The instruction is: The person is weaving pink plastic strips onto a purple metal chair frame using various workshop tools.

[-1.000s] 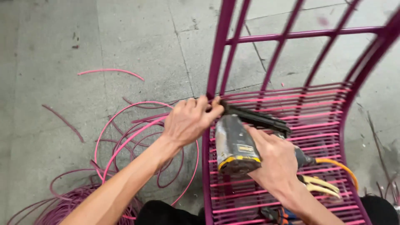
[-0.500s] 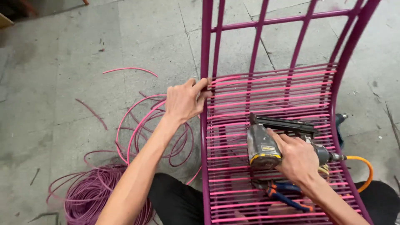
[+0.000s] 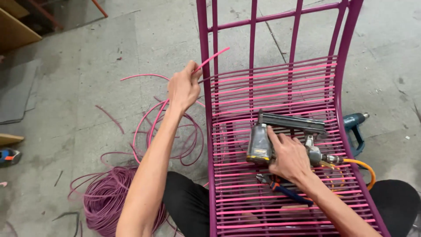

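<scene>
The fingers of the left hand (image 3: 183, 90) are pinched on a pink cord (image 3: 215, 56), just left of the magenta chair frame (image 3: 203, 52). The cord's free end runs up and to the right from the pinch, slanting across the frame's left upright; its long axis lies diagonal, and the rest of it trails down and left toward the loose loops on the floor (image 3: 79, 66). The left hand is the nearer one to the cord; the right is well apart from it.

The right hand (image 3: 287, 156) is closed around the grip of a pneumatic nail gun (image 3: 280, 131), which rests on the woven pink strands of the seat (image 3: 272, 87), its long magazine pointing right. An orange air hose (image 3: 362, 166) leaves the tool's rear toward the frame's right rail. Just below the hand lie blue-handled pliers (image 3: 280, 188) on the weave.

Outward on the floor, a purple coil of cord (image 3: 107, 197) sits beside the person's dark-trousered knee, and a blue heat gun (image 3: 356, 127) lies just right of the frame.
</scene>
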